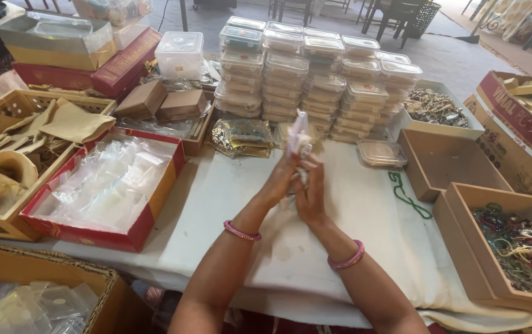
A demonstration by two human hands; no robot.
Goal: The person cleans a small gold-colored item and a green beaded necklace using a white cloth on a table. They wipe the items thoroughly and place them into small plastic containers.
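Both hands, the left hand and the right hand, grip a small clear pouch above the white-covered surface, before stacked plastic boxes, near a grey floor.

you sit at a table covered with a white cloth; the cloth hangs over the near edge in folds. behind the far edge of the table you see a grey floor in daylight, a little brighter toward the far right corner. on this floor, past the far right corner of the table, stand dark chairs with thin legs, and beside them a dark basket with holes. more dark furniture legs stand behind the far edge, near the middle. no wall and no window is visible. the light is soft and even, and the shadows on the cloth are weak.
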